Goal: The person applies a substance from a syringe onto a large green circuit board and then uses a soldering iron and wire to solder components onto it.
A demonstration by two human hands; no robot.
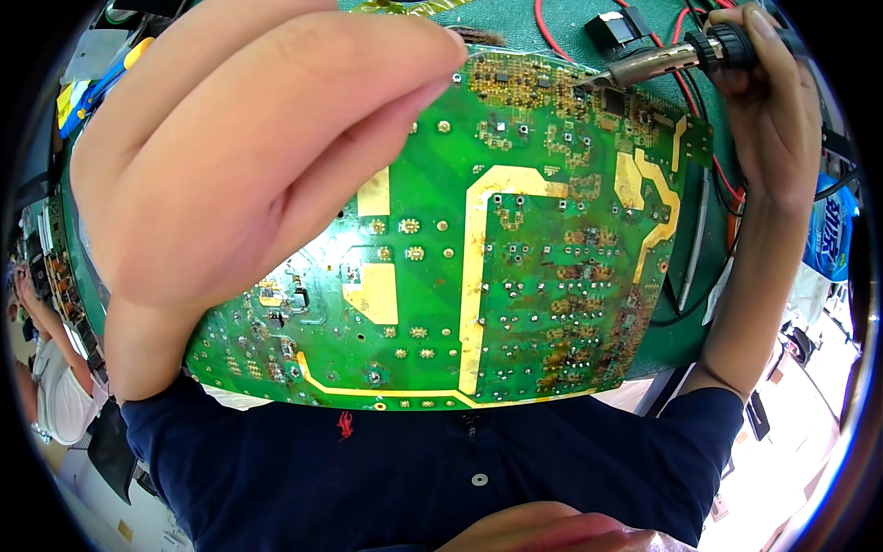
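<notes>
"Your right hand (pixel 777 124) is wrapped around a soldering iron (pixel 667 63), its metal barrel pointing left from your fingers. What is your left hand (pixel 248 156) doing?"

"You have it bent over, thumb and fingertips drawn close together. A thin pale strand (pixel 529 55) runs right from near those tips, but I cannot tell whether you pinch it."

"Where does the circuit board (pixel 432 304) sit?"

"Between your hands: partly beneath the left one, spreading right and below it, with its upper right corner just below the iron. You have the iron's tip over the crowded small parts along the upper edge; I cannot tell if it touches them. Brownish stains mark the side nearer your right hand."

"And around them?"

"Left of your right hand, beyond the iron, a black block (pixel 619 29) and a red wire (pixel 552 35) lie on the green mat (pixel 510 20). Right of your right forearm is a blue package (pixel 832 230)."
</notes>
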